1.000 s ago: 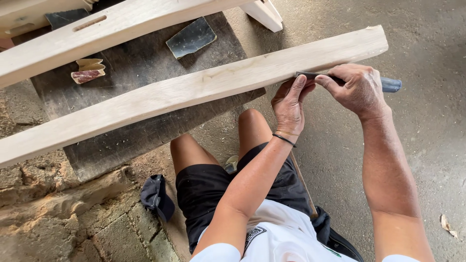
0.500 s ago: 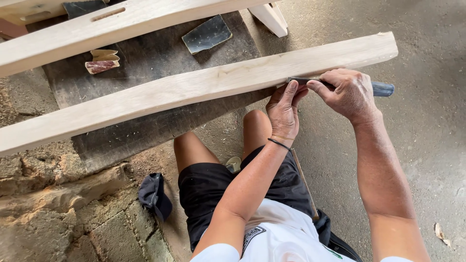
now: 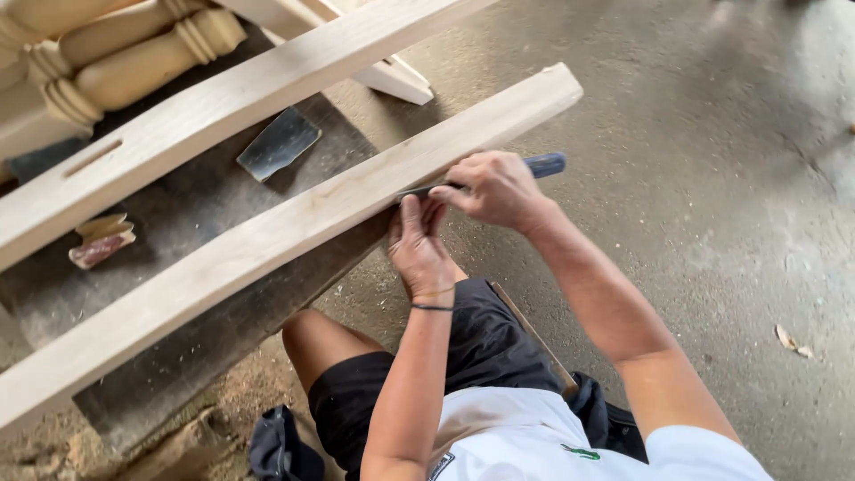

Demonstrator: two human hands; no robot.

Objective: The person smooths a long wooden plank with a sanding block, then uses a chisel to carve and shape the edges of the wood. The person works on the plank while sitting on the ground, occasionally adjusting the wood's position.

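Note:
A long pale wooden beam (image 3: 267, 240) lies slanted across my lap, running from lower left to upper right. My right hand (image 3: 494, 189) grips a blue-handled chisel (image 3: 545, 164) whose metal blade lies along the beam's near edge. My left hand (image 3: 417, 242) sits just below, fingertips pressed on the blade and the beam's side. A dark band circles my left wrist.
A second mortised beam (image 3: 205, 116) lies parallel beyond. Turned wooden legs (image 3: 134, 62) sit at the upper left. Grey sanding sheet (image 3: 278, 142) and a folded scrap (image 3: 100, 240) rest on a dark board (image 3: 178, 223). Concrete floor (image 3: 712, 178) spreads right.
The view has swung right and down, so the beams now appear further left and steeper. Both hands stay on the chisel at the beam's edge.

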